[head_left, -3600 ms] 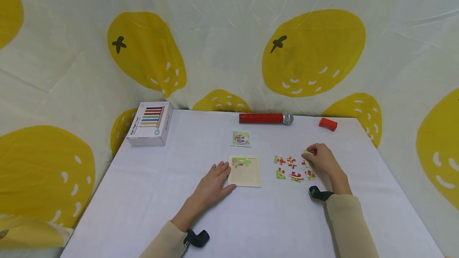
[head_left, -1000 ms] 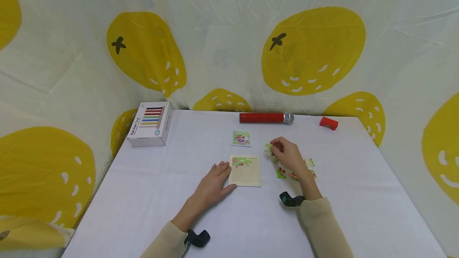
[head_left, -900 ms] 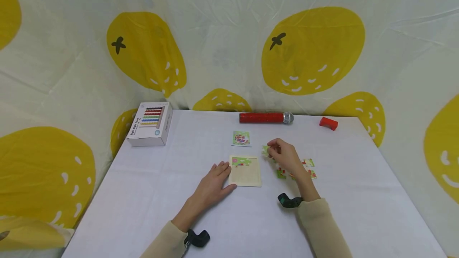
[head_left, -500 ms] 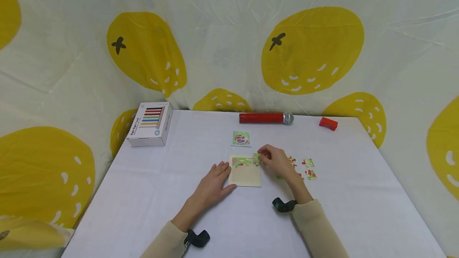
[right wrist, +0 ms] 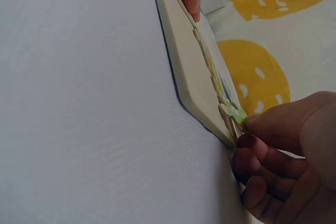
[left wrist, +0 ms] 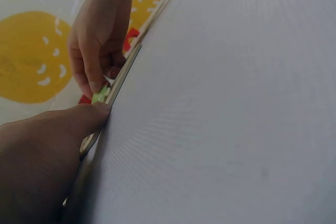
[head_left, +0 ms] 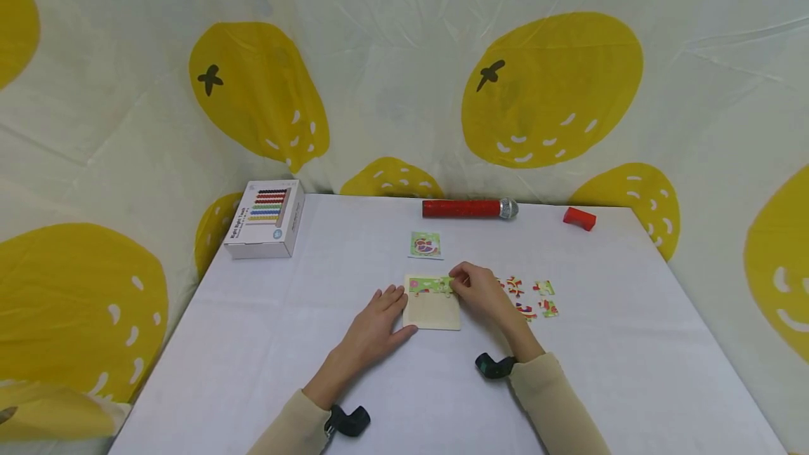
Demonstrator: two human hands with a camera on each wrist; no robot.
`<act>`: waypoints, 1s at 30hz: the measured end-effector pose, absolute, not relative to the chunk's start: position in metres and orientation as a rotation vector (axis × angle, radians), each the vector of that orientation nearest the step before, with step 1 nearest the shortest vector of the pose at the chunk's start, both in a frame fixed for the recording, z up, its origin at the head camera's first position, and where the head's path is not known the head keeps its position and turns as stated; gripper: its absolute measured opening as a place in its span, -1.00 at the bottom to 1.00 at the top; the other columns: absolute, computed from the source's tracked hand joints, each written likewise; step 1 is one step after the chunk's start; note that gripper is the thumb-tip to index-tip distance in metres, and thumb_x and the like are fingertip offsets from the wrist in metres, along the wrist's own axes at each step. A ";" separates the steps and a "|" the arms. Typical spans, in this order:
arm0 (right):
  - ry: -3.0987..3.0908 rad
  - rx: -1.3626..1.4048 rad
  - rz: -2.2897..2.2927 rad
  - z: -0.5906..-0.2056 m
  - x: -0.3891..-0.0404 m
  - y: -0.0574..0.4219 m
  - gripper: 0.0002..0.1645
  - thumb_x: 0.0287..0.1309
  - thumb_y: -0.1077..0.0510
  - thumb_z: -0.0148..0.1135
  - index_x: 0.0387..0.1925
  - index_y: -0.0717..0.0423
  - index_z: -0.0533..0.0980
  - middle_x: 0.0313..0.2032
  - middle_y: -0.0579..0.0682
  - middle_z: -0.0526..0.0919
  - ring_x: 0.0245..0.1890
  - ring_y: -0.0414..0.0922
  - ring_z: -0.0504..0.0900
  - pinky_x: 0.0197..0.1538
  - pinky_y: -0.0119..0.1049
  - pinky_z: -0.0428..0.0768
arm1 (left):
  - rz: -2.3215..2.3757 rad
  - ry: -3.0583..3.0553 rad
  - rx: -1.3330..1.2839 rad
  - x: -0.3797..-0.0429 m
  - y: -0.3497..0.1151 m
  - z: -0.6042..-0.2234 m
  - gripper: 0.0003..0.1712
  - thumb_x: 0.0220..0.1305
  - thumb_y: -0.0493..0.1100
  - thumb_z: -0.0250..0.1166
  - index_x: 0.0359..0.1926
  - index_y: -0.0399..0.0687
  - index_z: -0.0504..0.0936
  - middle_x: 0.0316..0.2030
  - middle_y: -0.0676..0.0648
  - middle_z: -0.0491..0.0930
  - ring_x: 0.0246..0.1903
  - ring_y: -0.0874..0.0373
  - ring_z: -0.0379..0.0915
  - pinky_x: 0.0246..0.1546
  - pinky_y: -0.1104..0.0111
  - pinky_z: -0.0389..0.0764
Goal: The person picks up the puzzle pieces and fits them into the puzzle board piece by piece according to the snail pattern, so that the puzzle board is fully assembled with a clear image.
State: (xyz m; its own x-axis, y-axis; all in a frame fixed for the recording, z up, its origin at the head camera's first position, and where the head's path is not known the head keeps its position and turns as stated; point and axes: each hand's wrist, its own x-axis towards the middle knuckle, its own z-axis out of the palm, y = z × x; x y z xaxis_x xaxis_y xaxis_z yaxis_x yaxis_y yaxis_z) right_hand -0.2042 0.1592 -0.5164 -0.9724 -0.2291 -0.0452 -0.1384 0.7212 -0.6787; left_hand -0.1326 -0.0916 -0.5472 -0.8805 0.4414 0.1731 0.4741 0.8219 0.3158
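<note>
Whitish backdrop (head_left: 392,90) w/ big yellow fruit print rises behind a white tablecloth (head_left: 221,343). Sq. puzzle tray (head_left: 432,315) lies mid-table; R hand (head_left: 483,291) pinches green puzzle piece (head_left: 445,284) at its 1–2 o'clock corner. Joined row (head_left: 422,285) beside it: long axis 9-to-3, tabs toward 6. L hand (head_left: 377,324) lies straight-fingered, touching tray's 9 o'clock edge. From tray: loose pcs (head_left: 545,288) at 3, pic card (head_left: 426,245) 12, red mic (head_left: 464,208) 1, head pointing 3; red block (head_left: 579,218) 2; bead-frame box (head_left: 264,219) 10, "Right"/"Touch" legible, small print not.
</note>
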 end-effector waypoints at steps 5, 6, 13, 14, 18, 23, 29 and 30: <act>2.811 -0.329 -1.063 -0.517 -0.204 0.158 -0.82 0.27 0.18 0.25 -0.12 0.14 0.61 -0.37 -0.04 0.60 -0.34 -0.15 0.49 -0.27 -0.34 0.49 | -0.530 -2.897 -0.739 -0.133 -0.092 -0.547 -0.21 0.34 0.24 0.26 0.37 -0.20 0.46 0.40 -0.16 0.42 0.44 -0.05 0.28 0.50 0.07 0.28; 2.814 -0.338 -1.060 -0.517 -0.204 0.158 -0.82 0.28 0.18 0.25 -0.12 0.14 0.61 -0.37 -0.04 0.60 -0.35 -0.15 0.49 -0.28 -0.34 0.49 | -0.526 -2.894 -0.743 -0.133 -0.092 -0.547 -0.22 0.33 0.23 0.27 0.36 -0.20 0.46 0.39 -0.16 0.42 0.44 -0.06 0.29 0.50 0.06 0.29; 2.798 -0.451 -1.002 -0.519 -0.205 0.161 -0.76 0.17 0.11 0.39 -0.14 0.11 0.66 -0.36 -0.06 0.57 -0.34 -0.18 0.48 -0.26 -0.37 0.49 | -0.536 -2.894 -0.753 -0.134 -0.092 -0.547 -0.22 0.33 0.22 0.27 0.36 -0.22 0.46 0.39 -0.17 0.42 0.44 -0.07 0.29 0.51 0.06 0.27; 2.796 -0.474 -0.994 -0.519 -0.205 0.161 -0.76 0.16 0.11 0.41 -0.14 0.11 0.67 -0.36 -0.05 0.57 -0.34 -0.18 0.48 -0.26 -0.37 0.49 | -0.531 -2.896 -0.753 -0.135 -0.092 -0.548 -0.23 0.34 0.22 0.27 0.36 -0.22 0.46 0.39 -0.17 0.42 0.44 -0.07 0.29 0.51 0.06 0.27; 2.805 -0.515 -0.966 -0.519 -0.205 0.161 -0.77 0.18 0.13 0.40 -0.12 0.10 0.68 -0.35 -0.04 0.55 -0.33 -0.18 0.47 -0.25 -0.36 0.48 | -0.521 -2.892 -0.752 -0.135 -0.092 -0.548 -0.23 0.33 0.23 0.27 0.35 -0.21 0.47 0.39 -0.17 0.43 0.43 -0.06 0.30 0.50 0.07 0.28; 2.832 -0.503 -0.948 -0.519 -0.204 0.160 -0.77 0.21 0.15 0.37 -0.10 0.09 0.69 -0.34 -0.05 0.54 -0.34 -0.18 0.45 -0.27 -0.37 0.46 | -0.517 -2.889 -0.751 -0.135 -0.092 -0.548 -0.22 0.32 0.22 0.28 0.36 -0.21 0.47 0.38 -0.17 0.43 0.43 -0.06 0.30 0.50 0.07 0.29; 2.856 -0.494 -0.939 -0.523 -0.205 0.159 -0.75 0.17 0.08 0.41 -0.13 0.07 0.70 -0.35 -0.05 0.54 -0.34 -0.17 0.47 -0.27 -0.38 0.49 | -0.523 -2.891 -0.752 -0.135 -0.092 -0.547 -0.23 0.33 0.21 0.27 0.35 -0.22 0.47 0.38 -0.18 0.43 0.43 -0.07 0.30 0.49 0.06 0.30; 2.860 -0.491 -0.936 -0.523 -0.205 0.158 -0.75 0.16 0.07 0.42 -0.13 0.06 0.70 -0.35 -0.05 0.54 -0.34 -0.18 0.47 -0.26 -0.37 0.49 | -0.524 -2.891 -0.753 -0.135 -0.092 -0.547 -0.23 0.33 0.21 0.28 0.35 -0.22 0.47 0.38 -0.18 0.43 0.43 -0.08 0.31 0.49 0.06 0.30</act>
State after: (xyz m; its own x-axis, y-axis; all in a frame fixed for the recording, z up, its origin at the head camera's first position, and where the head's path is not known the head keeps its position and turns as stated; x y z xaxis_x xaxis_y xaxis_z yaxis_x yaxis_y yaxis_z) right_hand -0.2046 0.1582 -0.5232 -0.9440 -0.3297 0.0124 -0.2732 0.7601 -0.5896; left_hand -0.1350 -0.0918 -0.5468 -0.8711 0.4533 0.1889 0.4908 0.8174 0.3017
